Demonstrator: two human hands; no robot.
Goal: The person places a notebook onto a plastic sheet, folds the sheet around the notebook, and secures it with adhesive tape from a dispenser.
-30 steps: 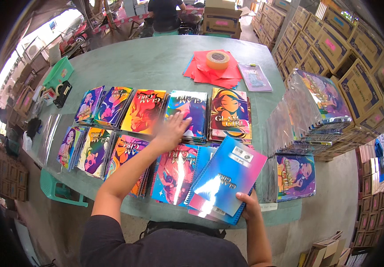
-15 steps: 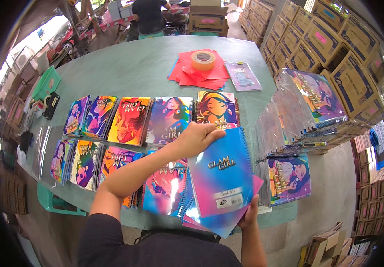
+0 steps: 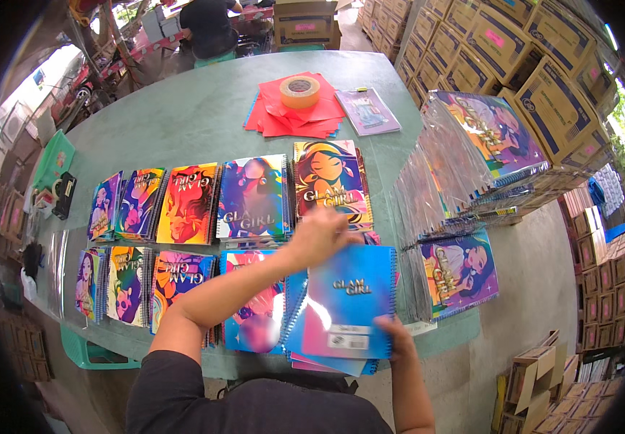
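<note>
A blue and pink spiral notebook (image 3: 352,304) lies back cover up on a slightly fanned pile of similar notebooks at the table's near edge. My right hand (image 3: 397,338) grips its right edge, thumb on the cover and fingers hidden below. Over its top edge is my left hand (image 3: 319,235), fingers curled and smeared by motion; whether they pinch the notebook does not show. Just beyond that hand stands a stack topped by an orange-haired girl cover (image 3: 329,170). My left forearm crosses a pink and blue notebook stack (image 3: 254,318).
Two rows of notebook stacks (image 3: 188,202) extend leftward on the green table (image 3: 182,94). Farther back are red sheets (image 3: 272,119) under a tape roll (image 3: 300,92), beside a pale notebook (image 3: 368,112). Plastic-wrapped notebooks (image 3: 490,134) and cartons (image 3: 555,108) rise at right.
The blue notebook has come down and straightened on the pile. My left hand has moved slightly down with its top edge; my right hand still holds the right side. The whole view has shifted.
</note>
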